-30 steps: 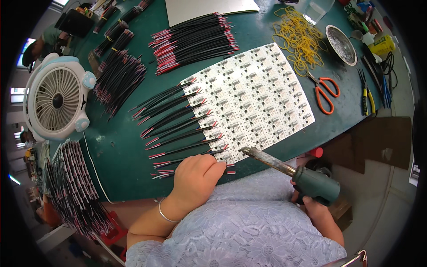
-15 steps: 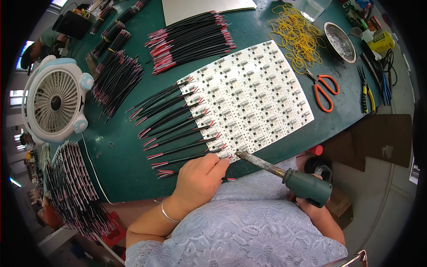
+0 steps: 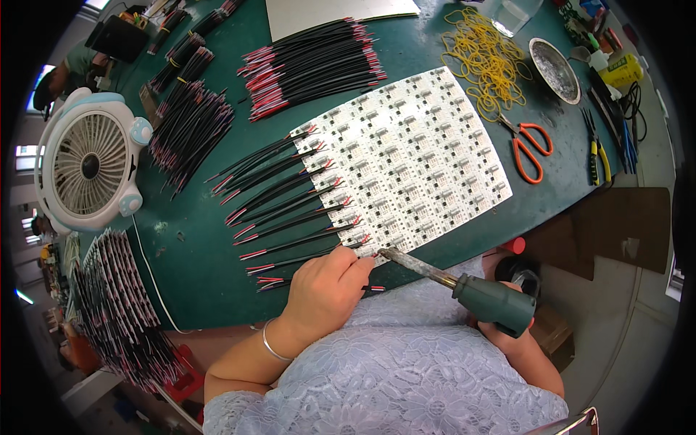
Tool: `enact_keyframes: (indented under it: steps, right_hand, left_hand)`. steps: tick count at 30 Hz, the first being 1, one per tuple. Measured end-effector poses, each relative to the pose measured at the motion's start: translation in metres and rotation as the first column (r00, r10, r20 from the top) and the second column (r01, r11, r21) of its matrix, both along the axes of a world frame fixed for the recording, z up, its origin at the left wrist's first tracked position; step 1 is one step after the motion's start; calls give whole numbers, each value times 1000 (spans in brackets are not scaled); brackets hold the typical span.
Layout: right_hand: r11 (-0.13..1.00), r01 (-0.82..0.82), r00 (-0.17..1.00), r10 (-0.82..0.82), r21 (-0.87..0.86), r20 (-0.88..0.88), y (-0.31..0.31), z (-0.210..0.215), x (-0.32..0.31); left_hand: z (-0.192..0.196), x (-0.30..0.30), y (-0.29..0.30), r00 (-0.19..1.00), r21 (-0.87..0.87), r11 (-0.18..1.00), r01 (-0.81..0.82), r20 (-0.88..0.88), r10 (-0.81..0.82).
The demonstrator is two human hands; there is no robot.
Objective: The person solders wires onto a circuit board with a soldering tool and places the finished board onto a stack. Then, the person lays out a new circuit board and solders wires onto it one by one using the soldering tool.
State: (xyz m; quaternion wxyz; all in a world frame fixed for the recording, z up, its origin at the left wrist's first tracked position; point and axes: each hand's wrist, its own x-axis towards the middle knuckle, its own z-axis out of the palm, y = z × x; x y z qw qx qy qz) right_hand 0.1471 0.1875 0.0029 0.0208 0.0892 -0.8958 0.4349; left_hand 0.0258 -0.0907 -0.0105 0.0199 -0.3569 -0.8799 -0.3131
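Note:
A white panel of small circuit boards (image 3: 428, 145) lies on the green table, with black-sheathed wires (image 3: 279, 206) attached in a row along its left edge. My left hand (image 3: 322, 286) pinches a black wire (image 3: 373, 288) at the panel's near left corner; the tail of that wire sticks out beside the fingers. My right hand (image 3: 507, 326) grips the green handle of a soldering iron (image 3: 496, 304). The iron's tip meets the near edge of the panel, just right of my left fingertips. Most of my right fingers are hidden behind the handle.
Cut black wires (image 3: 312, 69) are piled beyond the panel, with more bundles (image 3: 192, 127) to the left. A white fan (image 3: 90, 167) stands at the left. Yellow rubber bands (image 3: 482, 54), a metal bowl (image 3: 554, 69), orange-handled scissors (image 3: 533, 148) and pliers (image 3: 598, 152) lie at the right.
The soldering iron in my right hand has shifted slightly left, its tip closer to my left fingertips. My left hand stays almost in place.

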Motion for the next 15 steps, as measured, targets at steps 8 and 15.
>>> enact_keyframes:
  steps: [8,15]
  right_hand:
    - [995,-98,995,98,-9,28,2,6,-10]
    - [956,-61,992,89,-288,84,2,5,-8]
  left_hand:
    - [1,-1,0,1000,-7,1000,-4,15,4]
    - [2,-1,1,1000,-15,1000,-7,22,8]
